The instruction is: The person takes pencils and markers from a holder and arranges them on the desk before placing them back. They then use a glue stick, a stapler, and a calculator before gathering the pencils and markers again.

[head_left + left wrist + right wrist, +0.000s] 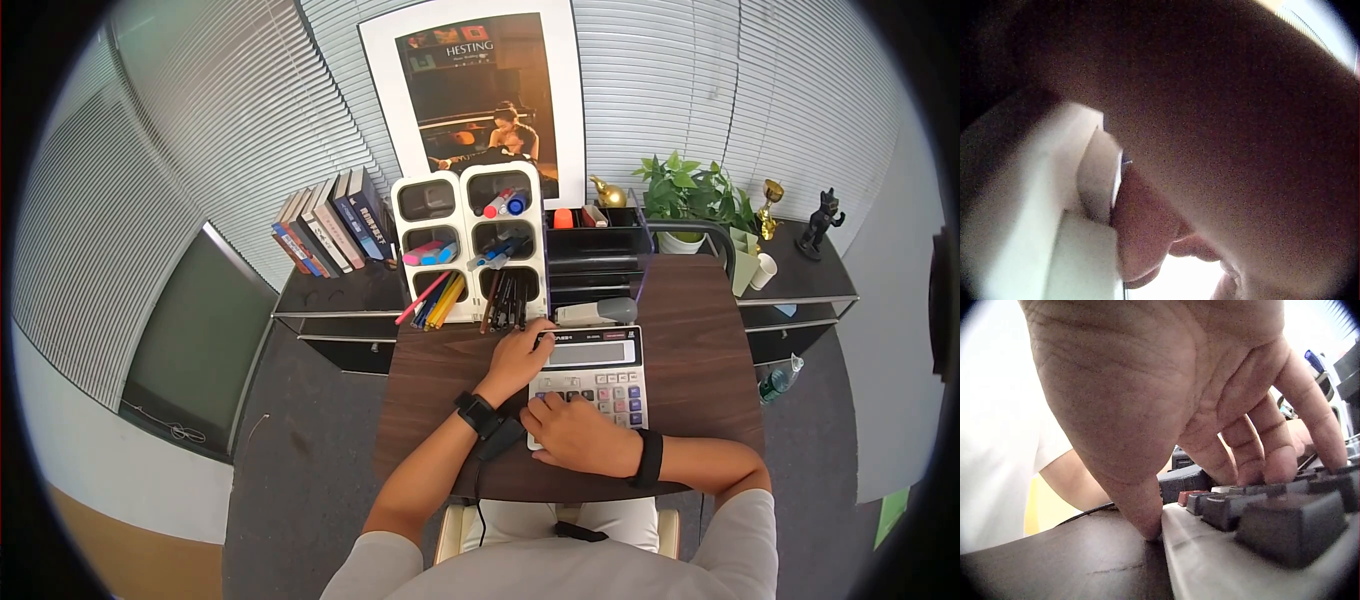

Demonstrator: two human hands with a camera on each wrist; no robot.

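Note:
A white desktop calculator (pixel 640 425) with a grey display and dark, white and purple keys lies on the brown desk. My left hand (pixel 517 358) grips its upper left corner, fingertips at the top edge beside the display. Over the lower left keys, my right hand (pixel 582 436) rests its fingertips on the dark keys (pixel 1291 525). The right thumb (pixel 1141 509) comes down at the calculator's near side edge in the right wrist view. In the left wrist view, the left hand (pixel 1147 225) is dark and close, next to pale surfaces.
A white organizer (pixel 463 235) with pens, markers and pencils stands behind the left hand. Beside it is a black desk rack (pixel 598 250). A grey-and-white stapler-like object (pixel 597 312) lies just behind the calculator. A black device (pixel 503 440) with a cable lies by the left wrist.

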